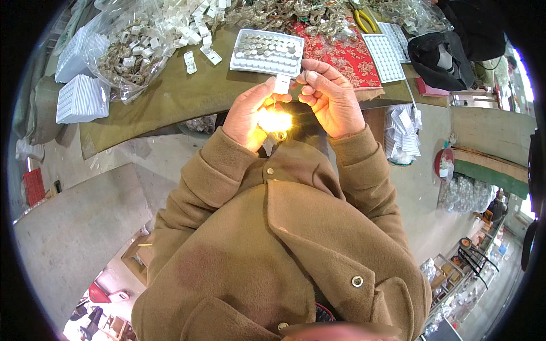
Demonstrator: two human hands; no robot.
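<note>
My left hand (248, 116) is closed on a small white battery case (282, 84), held upright between thumb and fingers. Below the case a bundle of string lights (274, 120) glows bright yellow, and its glare hides part of the palm. Close to the case's right side, my right hand (334, 98) pinches a small grey round piece (302, 77) that looks like a button cell. Just beyond both hands lies a white tray (242, 63) with rows of silver button cells (267, 46) in its far part.
White battery cases (196, 28) and a clear bag (133, 62) of string lights cover the table's far left. Stacked white trays (83, 100) stand at the left edge. A red patterned cloth (341, 59), yellow-handled pliers (365, 21) and a black bag (442, 59) lie right.
</note>
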